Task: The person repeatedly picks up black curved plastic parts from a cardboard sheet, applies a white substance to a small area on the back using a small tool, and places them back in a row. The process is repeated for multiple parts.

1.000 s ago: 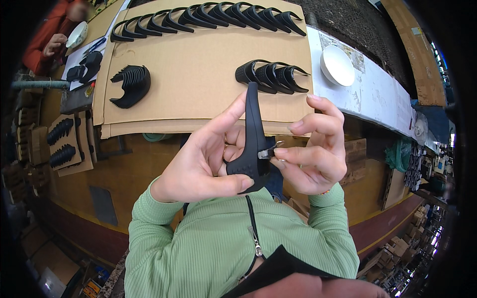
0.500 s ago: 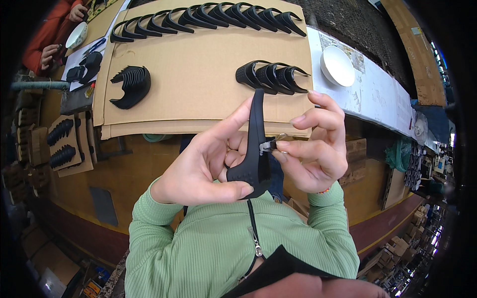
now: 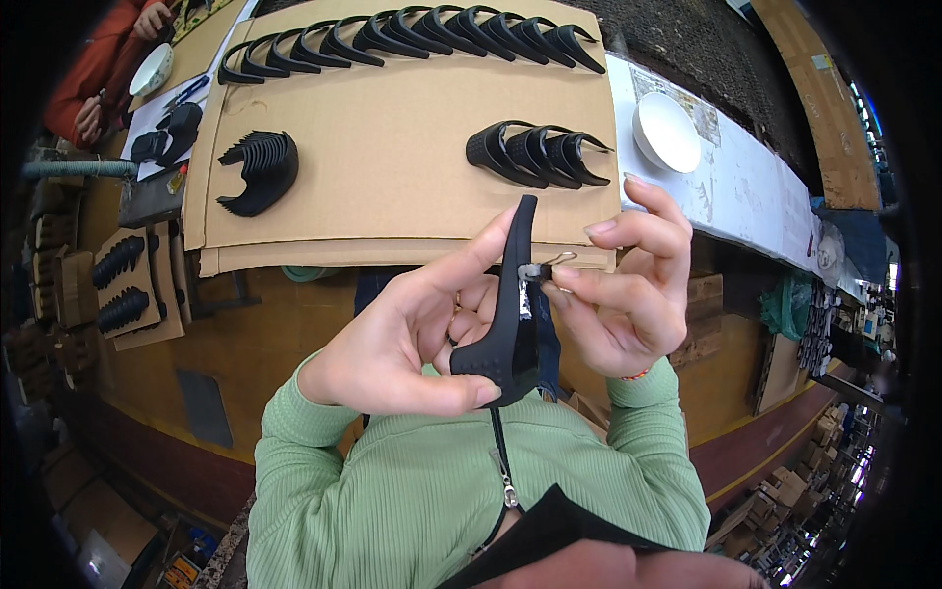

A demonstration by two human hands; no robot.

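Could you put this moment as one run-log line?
Left hand: holds curved black piece | right hand: pinches small clip at piece's edge | cardboard: similar black pieces

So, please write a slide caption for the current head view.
Left hand holding a curved black part, right hand pinching a clip-like tool at its side, black parts on the cardboard beyond.

Curved part in hand (image 3: 503, 329): black plastic, matt, smooth, fine raised dots at the lower end; glossy, wet-looking streak (image 3: 525, 302) on its inner face; clip (image 3: 561, 257): bright metal wire loops; pale wad (image 3: 530, 271) in it: looks soft, material unclear; cardboard sheet (image 3: 383, 177): matt brown paper board; ribbed piece (image 3: 282, 169) near its left edge: black plastic, low sheen; bowl (image 3: 667, 133) past its right edge: white, smooth, glossy; jacket (image 3: 422, 471): ribbed matt cloth.
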